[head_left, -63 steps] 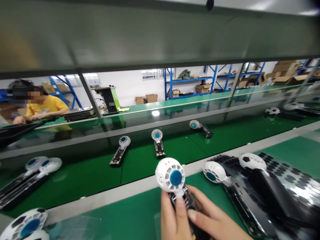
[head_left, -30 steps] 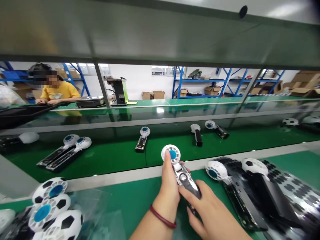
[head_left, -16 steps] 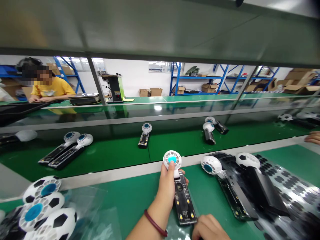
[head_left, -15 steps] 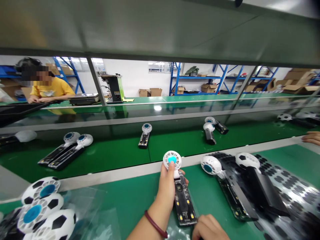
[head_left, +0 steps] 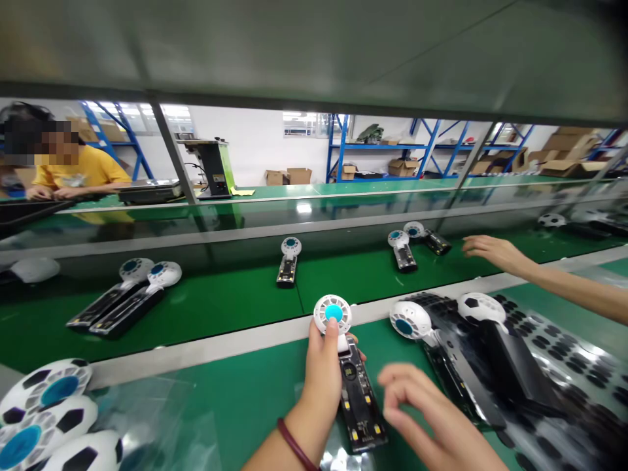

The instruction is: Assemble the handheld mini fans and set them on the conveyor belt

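Note:
My left hand [head_left: 321, 369] is closed around a small handheld fan [head_left: 349, 379], thumb resting on the blue hub of its white round head [head_left: 333, 313]. The fan's open handle shows a black circuit board and lies on the green bench. My right hand [head_left: 424, 409] hovers just right of the handle with its fingers loosely apart and nothing in them. To the right lie two more fans: one with a white head [head_left: 409, 319] and one with a football-pattern head [head_left: 481, 307].
A green conveyor belt [head_left: 235, 301] behind the bench carries several fans [head_left: 288, 260]. A co-worker's arm [head_left: 534, 275] reaches over the belt from the right. Football-pattern fan heads [head_left: 46, 418] pile at lower left. A person in yellow [head_left: 73, 173] sits far left.
My right hand has risen from the bottom edge and spread its fingers beside the fan handle. A co-worker's arm has reached in over the belt from the right. The belt's fans shifted slightly.

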{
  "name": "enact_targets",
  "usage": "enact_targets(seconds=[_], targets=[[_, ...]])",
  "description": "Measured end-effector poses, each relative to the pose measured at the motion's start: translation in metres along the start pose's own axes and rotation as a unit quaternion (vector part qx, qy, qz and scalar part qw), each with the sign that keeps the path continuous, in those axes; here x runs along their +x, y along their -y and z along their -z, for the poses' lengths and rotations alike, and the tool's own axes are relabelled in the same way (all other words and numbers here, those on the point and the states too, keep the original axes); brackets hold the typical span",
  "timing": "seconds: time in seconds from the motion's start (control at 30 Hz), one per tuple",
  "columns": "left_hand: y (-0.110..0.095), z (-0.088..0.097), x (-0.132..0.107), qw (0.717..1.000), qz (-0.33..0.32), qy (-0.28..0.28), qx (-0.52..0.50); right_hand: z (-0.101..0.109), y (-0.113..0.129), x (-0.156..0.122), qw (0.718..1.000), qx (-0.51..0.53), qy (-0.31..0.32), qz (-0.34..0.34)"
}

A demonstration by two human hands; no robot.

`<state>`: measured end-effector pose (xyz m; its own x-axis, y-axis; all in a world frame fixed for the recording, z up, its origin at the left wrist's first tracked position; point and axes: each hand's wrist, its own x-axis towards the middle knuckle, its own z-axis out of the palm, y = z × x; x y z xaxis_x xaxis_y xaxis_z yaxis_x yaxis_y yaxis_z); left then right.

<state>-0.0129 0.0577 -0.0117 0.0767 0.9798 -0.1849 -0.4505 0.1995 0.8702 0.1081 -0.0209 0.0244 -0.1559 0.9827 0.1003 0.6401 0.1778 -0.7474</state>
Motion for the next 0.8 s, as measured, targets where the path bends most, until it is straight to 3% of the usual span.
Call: enact_targets(seconds=[0.1,0.2,0.43,0.8], targets=[[-0.002,0.002,-0.002,0.999,-0.019,-0.016,0.030,0.003,0.012,0.031,0.996,0.033,0.002,-0.078],[-0.004,0.004,-0.002,0.997,-0.044,-0.037,0.053,-0.002,0.015,0.049,0.992,0.070,0.050,-0.095],[-0.004,0.004,-0.002,0.991,-0.063,-0.047,0.109,-0.004,0.022,0.048,0.991,0.064,0.063,-0.098],[-0.005,0.005,-0.004,0.992,-0.043,-0.054,0.106,-0.010,0.024,0.050,0.993,0.040,0.038,-0.107]])
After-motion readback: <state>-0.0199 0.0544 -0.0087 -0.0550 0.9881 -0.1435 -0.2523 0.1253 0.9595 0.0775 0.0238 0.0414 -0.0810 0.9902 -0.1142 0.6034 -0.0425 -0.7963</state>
